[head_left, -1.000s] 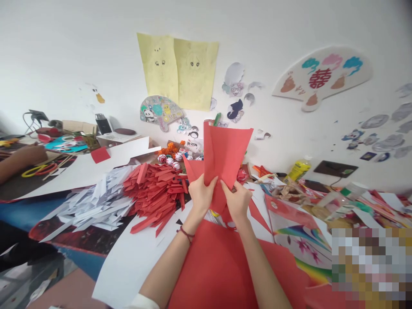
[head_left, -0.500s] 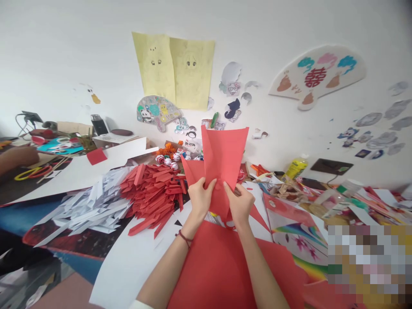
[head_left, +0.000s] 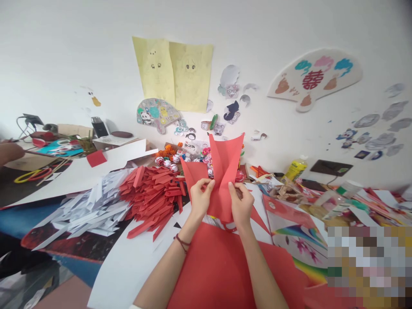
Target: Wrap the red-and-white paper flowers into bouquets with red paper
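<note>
Both hands meet at the centre of the frame, each grip pinched narrow on the same sheet of red paper (head_left: 225, 171): the left hand (head_left: 198, 198) nips the fold with thumb and forefinger from the left, the right hand (head_left: 241, 204) nips it from the right, and the sheet stands up between them, folded lengthwise so its two flaps fan out toward the upper centre. The paper is held off the counter (head_left: 128, 266), just above a larger red sheet (head_left: 219, 270) that lies flat at the bottom centre under the forearms. A red cord sits on the left wrist. To the left of centre lies a heap of folded red strips (head_left: 154, 193), and further left a heap of white strips (head_left: 93, 206), the two piles touching. Behind the held paper is a cluster of small round red-and-white things (head_left: 167, 162), partly hidden. At the far left edge another person's hand (head_left: 9, 151) rests near yellow scissors (head_left: 27, 175). On the wall at upper centre hang two yellow drawings (head_left: 174, 73). As a judgement: the pinches sit low and close together, so the tall flaps are unsupported; a tug with uneven pull could skew the crease or tear the paper at the fold, and a slack pinch could let the sheet spring open.
</note>
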Motion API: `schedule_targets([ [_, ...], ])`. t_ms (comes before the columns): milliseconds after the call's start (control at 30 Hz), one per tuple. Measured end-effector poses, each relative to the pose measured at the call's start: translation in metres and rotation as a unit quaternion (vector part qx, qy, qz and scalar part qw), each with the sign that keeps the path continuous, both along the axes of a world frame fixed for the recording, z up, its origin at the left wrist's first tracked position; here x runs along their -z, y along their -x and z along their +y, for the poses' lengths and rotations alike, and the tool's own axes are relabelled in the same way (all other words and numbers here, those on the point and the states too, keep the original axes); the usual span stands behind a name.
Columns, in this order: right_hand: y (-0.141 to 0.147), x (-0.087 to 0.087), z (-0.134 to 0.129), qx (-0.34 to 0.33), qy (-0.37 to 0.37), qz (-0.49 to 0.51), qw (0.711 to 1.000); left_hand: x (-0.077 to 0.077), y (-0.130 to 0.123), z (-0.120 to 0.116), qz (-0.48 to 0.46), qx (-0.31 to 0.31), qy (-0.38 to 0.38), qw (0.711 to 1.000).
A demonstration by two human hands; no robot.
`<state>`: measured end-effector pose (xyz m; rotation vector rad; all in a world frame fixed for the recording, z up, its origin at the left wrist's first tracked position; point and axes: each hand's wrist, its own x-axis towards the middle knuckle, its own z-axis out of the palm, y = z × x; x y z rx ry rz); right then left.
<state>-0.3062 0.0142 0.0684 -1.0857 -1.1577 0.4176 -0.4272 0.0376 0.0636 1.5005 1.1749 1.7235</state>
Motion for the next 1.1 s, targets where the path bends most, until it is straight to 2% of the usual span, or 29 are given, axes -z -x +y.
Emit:
schedule_targets([
  [167,-0.003,0.003,0.007,-0.125,0.024,0.113,0.985,0.000,-0.001,0.002,-0.090,0.074,0.029,0.993],
  [300,-0.006,0.002,0.005,-0.144,0.024,0.090,0.985,-0.004,-0.002,-0.002,-0.051,0.060,0.008,0.997],
  [400,-0.009,0.002,0.003,-0.093,0.008,0.043,0.995,-0.004,-0.001,-0.004,0.012,0.036,-0.001,0.999],
  [500,-0.011,0.005,0.002,-0.002,-0.011,-0.044,0.999,-0.003,-0.003,-0.006,0.051,0.008,-0.017,0.999],
  [600,-0.010,0.008,0.000,0.090,-0.040,-0.137,0.986,-0.002,-0.005,-0.008,0.024,0.014,-0.017,0.999],
  [700,-0.006,0.008,-0.002,0.126,-0.061,-0.182,0.973,-0.002,-0.008,-0.009,-0.016,0.053,-0.004,0.998],
  [800,-0.002,0.006,-0.003,0.077,-0.042,-0.134,0.987,-0.003,-0.008,-0.010,-0.032,0.080,0.004,0.996],
  [867,-0.001,0.006,-0.002,0.009,-0.012,-0.058,0.998,-0.003,-0.008,-0.010,-0.039,0.092,0.009,0.995],
  [967,0.000,0.006,0.001,-0.067,0.011,0.053,0.996,-0.002,-0.008,-0.009,-0.063,0.119,0.021,0.991],
  [1033,0.000,0.008,0.002,-0.071,0.009,0.090,0.993,-0.002,-0.007,-0.009,-0.073,0.123,0.024,0.989],
  [1100,0.000,0.010,0.003,-0.043,0.005,0.094,0.995,-0.003,-0.007,-0.011,-0.057,0.112,0.019,0.992],
])
